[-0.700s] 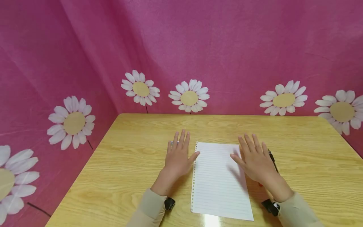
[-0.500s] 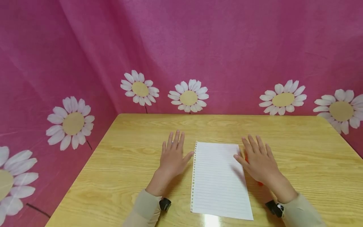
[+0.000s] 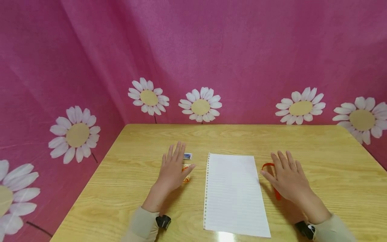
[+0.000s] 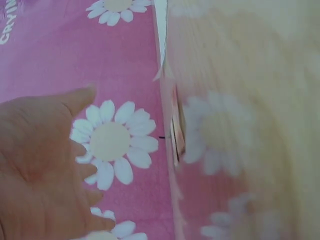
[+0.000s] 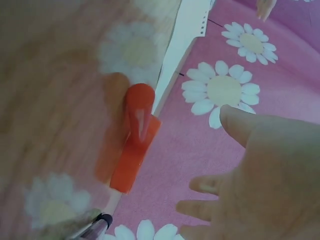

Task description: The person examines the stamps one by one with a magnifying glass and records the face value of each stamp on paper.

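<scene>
My left hand (image 3: 172,171) is spread palm down above the table, left of a lined white sheet of paper (image 3: 237,195) with punched holes along its left edge. Partly covered by that hand are an orange and yellow patterned small item (image 3: 186,174) and a small blue-and-white rectangular piece (image 3: 188,156). On the sheet's other side, my right hand (image 3: 288,179) hovers with straight fingers, holding nothing. Beside its thumb lies a curved red strip (image 3: 277,193); the right wrist view shows it as a bent, glossy red band (image 5: 132,160). A pen (image 5: 95,227) lies near it there, hidden in the head view.
The wood-grain table (image 3: 121,188) reaches back to a pink curtain (image 3: 248,50) printed with white daisies. More of that curtain hangs along the left side. Dark wrist cameras sit at both cuffs, below the hands.
My hands have moved apart, the left one leftward and the right one rightward. The blue-and-white piece, orange item and red strip show more; the pen is now covered in the head view.
</scene>
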Tool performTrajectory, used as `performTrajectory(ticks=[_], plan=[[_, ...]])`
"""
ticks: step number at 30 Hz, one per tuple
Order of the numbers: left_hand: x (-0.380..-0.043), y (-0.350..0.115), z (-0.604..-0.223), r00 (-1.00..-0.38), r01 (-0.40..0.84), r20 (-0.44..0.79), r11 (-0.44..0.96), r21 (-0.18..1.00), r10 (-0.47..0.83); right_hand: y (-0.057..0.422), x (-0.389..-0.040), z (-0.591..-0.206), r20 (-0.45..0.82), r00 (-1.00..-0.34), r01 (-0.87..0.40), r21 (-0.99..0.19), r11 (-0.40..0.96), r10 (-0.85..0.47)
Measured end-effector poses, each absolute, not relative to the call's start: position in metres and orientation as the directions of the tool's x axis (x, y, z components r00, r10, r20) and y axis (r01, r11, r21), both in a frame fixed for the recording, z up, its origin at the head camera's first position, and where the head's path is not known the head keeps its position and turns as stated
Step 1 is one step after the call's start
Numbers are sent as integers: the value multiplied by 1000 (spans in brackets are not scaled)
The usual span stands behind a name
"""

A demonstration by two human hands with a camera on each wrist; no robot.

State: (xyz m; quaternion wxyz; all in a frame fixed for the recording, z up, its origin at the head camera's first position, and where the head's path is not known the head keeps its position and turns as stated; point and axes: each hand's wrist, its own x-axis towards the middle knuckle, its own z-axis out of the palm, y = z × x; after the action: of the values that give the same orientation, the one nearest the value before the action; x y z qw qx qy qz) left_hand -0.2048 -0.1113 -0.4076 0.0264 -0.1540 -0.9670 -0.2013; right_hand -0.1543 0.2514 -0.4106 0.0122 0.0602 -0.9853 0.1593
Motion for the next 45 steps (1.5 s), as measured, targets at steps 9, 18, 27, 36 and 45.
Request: performTrajectory(ticks=[9, 18, 27, 36, 45], plan=[[-206, -119, -409, -923, 377, 162, 739, 558, 349, 251, -143, -412, 236, -964, -178, -222, 959, -125], [-205, -131, -412, -931, 333, 99, 701, 631, 353, 252, -134, -419, 329, -931, -224, -170, 960, -159], [-206, -138, -417, -929, 320, 51, 729, 605, 366, 255, -129, -424, 372, -900, -278, -88, 956, -228], [-208, -141, -419, -920, 315, 16, 716, 623, 391, 255, -125, -424, 280, -938, -245, -122, 962, -204], [-207, -144, -422, -912, 320, -7, 723, 612, 410, 256, -123, -424, 146, -973, -204, -176, 963, -180]])
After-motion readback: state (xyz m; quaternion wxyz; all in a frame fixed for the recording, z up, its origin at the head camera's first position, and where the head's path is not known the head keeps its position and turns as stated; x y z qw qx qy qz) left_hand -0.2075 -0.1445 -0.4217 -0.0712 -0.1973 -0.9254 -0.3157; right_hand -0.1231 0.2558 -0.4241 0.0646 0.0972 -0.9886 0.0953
